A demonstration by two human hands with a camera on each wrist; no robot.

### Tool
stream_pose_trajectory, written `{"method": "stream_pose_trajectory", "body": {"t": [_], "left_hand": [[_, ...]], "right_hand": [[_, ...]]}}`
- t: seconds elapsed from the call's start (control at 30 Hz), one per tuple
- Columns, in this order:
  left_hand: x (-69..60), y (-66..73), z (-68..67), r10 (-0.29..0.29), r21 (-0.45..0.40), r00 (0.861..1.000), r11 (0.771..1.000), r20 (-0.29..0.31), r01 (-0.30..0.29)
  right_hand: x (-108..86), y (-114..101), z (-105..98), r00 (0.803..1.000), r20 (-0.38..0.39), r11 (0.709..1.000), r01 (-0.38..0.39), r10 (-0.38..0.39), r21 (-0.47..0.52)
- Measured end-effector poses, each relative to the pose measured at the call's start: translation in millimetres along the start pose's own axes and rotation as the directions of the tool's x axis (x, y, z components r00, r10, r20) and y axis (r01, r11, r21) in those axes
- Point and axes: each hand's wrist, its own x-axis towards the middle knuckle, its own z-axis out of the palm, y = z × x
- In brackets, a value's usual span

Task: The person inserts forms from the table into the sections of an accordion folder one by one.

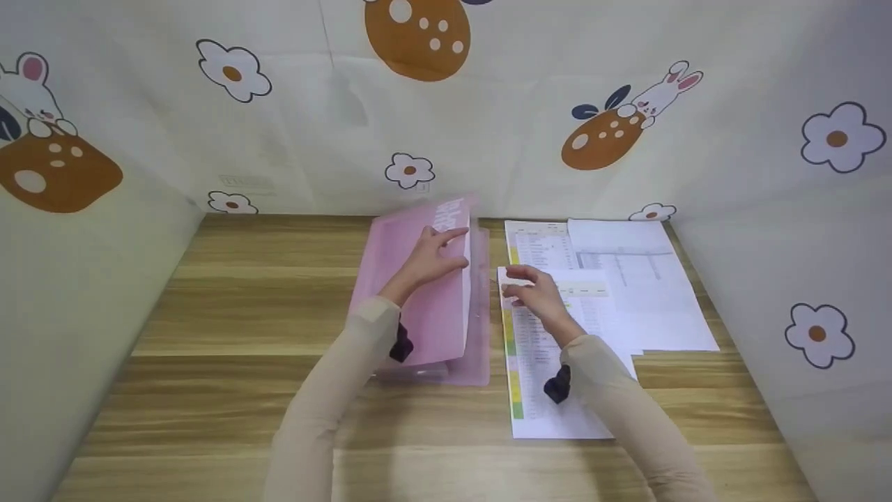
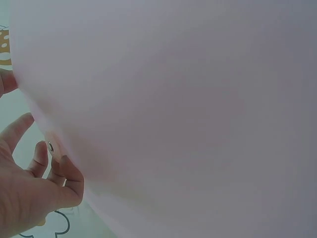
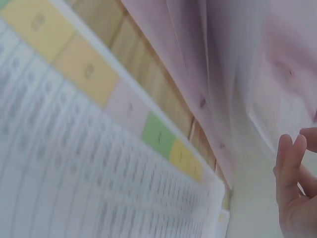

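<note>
Cover [image 1: 414, 324] of the pink document folder [image 1: 481, 328] stands half-raised on the bench [image 1: 244, 314], the left hand [image 1: 428, 261] at its free edge, thumb [image 1: 456, 263] and forefinger [image 1: 456, 233] of that grip apart; whether they pinch it, I cannot tell. Just beside, the right hand [image 1: 538, 296], grip loosely spread and holding nothing, hangs over the printed sheets [image 1: 543, 390]. A weak left hold could let the cover flop shut, and a low right sleeve [image 1: 620, 404] could drag the sheets askew
</note>
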Motion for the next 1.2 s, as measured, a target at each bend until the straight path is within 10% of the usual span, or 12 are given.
{"method": "stream_pose_trajectory", "body": {"t": [0.37, 0.73, 1.2], "left_hand": [[0.2, 2.5, -1.3, -0.042, 0.020, 0.999, 0.999, 0.028, 0.041], [-0.7, 2.1, -1.7, -0.029, 0.013, 0.999, 1.000, 0.025, 0.029], [-0.7, 4.5, -2.1, -0.056, 0.029, 0.998, 0.998, 0.024, 0.055]], "right_hand": [[43.9, 68, -76, 0.999, -0.035, 1.000, -0.025, 0.026, 0.001], [-7.3, 27, -111, 0.991, -0.055, 0.991, -0.125, 0.123, -0.041], [6.7, 114, -180, 0.986, -0.078, 0.984, -0.153, 0.145, -0.097]]}}
